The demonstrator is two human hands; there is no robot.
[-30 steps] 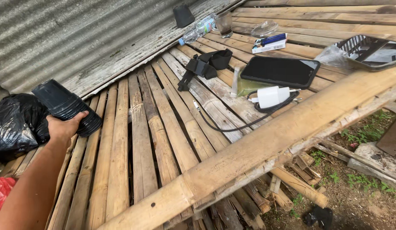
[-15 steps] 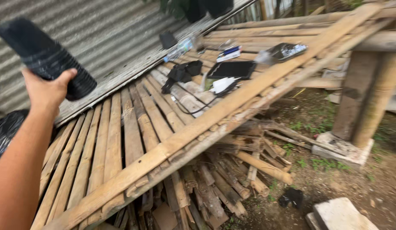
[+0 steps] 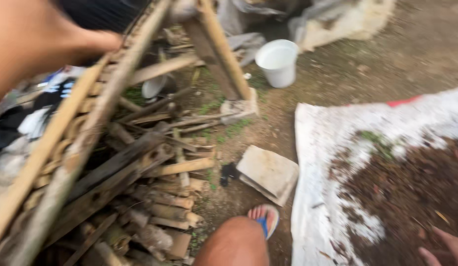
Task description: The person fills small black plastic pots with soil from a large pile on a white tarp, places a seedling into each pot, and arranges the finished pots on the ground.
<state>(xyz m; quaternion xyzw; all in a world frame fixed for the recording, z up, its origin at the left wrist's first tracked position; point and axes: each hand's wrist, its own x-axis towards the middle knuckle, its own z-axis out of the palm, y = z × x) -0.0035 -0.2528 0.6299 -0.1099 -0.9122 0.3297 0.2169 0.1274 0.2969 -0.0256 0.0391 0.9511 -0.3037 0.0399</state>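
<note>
two hands at the frame's edges, dark stack raised at top left

two hands show, both partly cut off and blurred. the left hand (image 3: 51, 42) fills the top left corner, raised above the bamboo tabletop (image 3: 66, 148), and its fingers are clenched around a dark ribbed stack (image 3: 98, 12) whose black end sticks out past the knuckles against the upper edge of the view. the right hand (image 3: 443, 249) enters at the bottom right corner; only a few fingertips are seen, lying over the soil, and whether they are released or curled i cannot tell.

that soil, a brown heap (image 3: 406, 192), lies on a white sheet (image 3: 327, 148) spread on the bare ground at the right. just beside the sheet's left edge a flat grey slab (image 3: 268, 172) rests tilted on the dirt. a white bucket (image 3: 277, 61) stands upright farther off, near a slanting wooden post (image 3: 221, 49) that props the tabletop. under the tabletop lies a jumble of cut bamboo and wood scraps (image 3: 155, 197). at the bottom centre the person's knee (image 3: 234, 244) pushes into view, with a blue and pink sandal (image 3: 264, 219) on the ground just beyond it, near the slab. motion blur smears most fine detail.
</note>
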